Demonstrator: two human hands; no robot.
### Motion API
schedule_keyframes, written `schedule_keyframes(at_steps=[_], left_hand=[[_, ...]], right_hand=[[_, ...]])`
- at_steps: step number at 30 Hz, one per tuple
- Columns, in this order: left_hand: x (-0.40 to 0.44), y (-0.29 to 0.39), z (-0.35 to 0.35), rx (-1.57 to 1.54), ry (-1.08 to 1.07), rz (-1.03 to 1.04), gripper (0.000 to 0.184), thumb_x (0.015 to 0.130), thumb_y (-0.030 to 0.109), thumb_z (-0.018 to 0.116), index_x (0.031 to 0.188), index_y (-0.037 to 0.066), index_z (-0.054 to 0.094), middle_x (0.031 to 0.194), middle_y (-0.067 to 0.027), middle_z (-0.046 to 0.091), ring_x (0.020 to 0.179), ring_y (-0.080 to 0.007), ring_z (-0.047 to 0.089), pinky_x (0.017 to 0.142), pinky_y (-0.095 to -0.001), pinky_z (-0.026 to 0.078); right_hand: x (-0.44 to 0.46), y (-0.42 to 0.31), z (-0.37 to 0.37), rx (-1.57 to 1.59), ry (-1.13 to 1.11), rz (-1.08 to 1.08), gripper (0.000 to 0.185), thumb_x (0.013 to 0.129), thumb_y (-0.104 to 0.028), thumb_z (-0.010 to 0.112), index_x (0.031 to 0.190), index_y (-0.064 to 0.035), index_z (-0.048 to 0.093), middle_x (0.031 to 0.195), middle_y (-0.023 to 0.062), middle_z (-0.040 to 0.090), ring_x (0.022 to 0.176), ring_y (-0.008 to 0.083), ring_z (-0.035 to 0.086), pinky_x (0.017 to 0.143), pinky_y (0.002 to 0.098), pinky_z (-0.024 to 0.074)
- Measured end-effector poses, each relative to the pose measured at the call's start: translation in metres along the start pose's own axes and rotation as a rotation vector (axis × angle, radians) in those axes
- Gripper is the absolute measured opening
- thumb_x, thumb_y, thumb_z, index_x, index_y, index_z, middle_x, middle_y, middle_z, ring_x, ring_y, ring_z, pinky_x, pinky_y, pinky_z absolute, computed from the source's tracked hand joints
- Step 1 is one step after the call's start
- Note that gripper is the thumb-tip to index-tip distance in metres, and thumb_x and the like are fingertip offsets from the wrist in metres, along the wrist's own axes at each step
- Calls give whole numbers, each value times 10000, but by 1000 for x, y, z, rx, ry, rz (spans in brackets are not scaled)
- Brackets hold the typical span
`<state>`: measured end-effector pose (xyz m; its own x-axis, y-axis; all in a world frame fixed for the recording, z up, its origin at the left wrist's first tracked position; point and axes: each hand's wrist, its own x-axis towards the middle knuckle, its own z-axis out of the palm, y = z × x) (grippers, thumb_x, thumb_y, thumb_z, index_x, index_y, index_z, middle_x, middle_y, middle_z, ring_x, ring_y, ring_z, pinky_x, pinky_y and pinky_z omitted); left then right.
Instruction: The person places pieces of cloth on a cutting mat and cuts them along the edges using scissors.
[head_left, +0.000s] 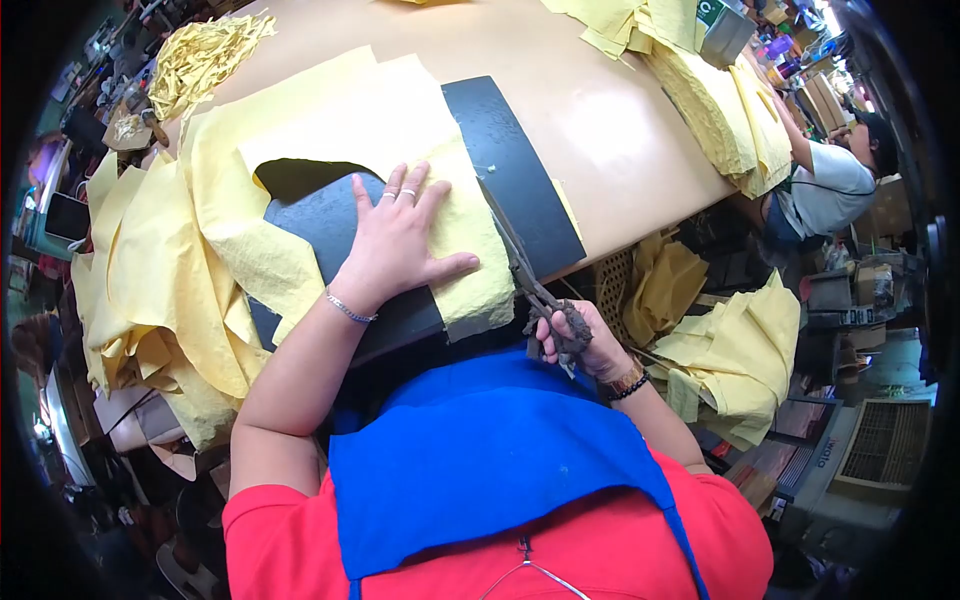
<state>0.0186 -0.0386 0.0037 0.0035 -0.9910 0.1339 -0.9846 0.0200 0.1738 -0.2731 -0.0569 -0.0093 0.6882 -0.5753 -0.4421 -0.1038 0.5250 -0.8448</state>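
Note:
My left hand (405,235) lies flat with fingers spread on a yellow suede-like sheet (475,245), pressing it against a black board (520,165). A curved opening in the sheet, left of the hand, exposes the dark board. My right hand (590,345) is wrapped around the handles of a pair of scissors (515,250), which look bound in dark, worn material. The scissors point away from me along the sheet's right edge. Whether the blades are apart cannot be made out.
More yellow sheets (150,280) drape over the table's left side. Thin yellow strips (205,55) are heaped at the far left of the tan table (610,130). A thick yellow stack (710,115) lies far right, beside another person (830,185). Yellow pieces (740,350) hang at my right.

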Motion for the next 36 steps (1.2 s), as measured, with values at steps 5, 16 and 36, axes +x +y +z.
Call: schedule_keyframes(at_steps=[5, 16, 36], left_hand=[[6, -7, 12, -18, 35, -22, 813, 790, 706, 521, 1347, 115, 477, 1471, -193, 351, 1407, -351, 255, 1060, -709, 93], [7, 1, 2, 1, 19, -68, 857, 757, 711, 556, 1378, 128, 456, 1464, -257, 334, 1396, -383, 264, 1052, -706, 119], [8, 4, -3, 6, 19, -35, 862, 736, 729, 566, 1340, 118, 492, 1450, -263, 347, 1392, -413, 255, 1041, -712, 123]], right_hand=[[-5, -1, 1, -7, 16, -8, 313, 911, -341, 644, 832, -40, 612, 658, 31, 613, 558, 101, 595, 541, 214, 474], [7, -9, 6, -5, 22, 21, 340, 911, -372, 639, 805, -51, 599, 684, 26, 602, 581, 84, 588, 553, 227, 507], [11, -8, 12, 20, 66, -10, 302, 923, -327, 629, 829, -40, 609, 672, 15, 602, 565, 80, 584, 553, 217, 501]])
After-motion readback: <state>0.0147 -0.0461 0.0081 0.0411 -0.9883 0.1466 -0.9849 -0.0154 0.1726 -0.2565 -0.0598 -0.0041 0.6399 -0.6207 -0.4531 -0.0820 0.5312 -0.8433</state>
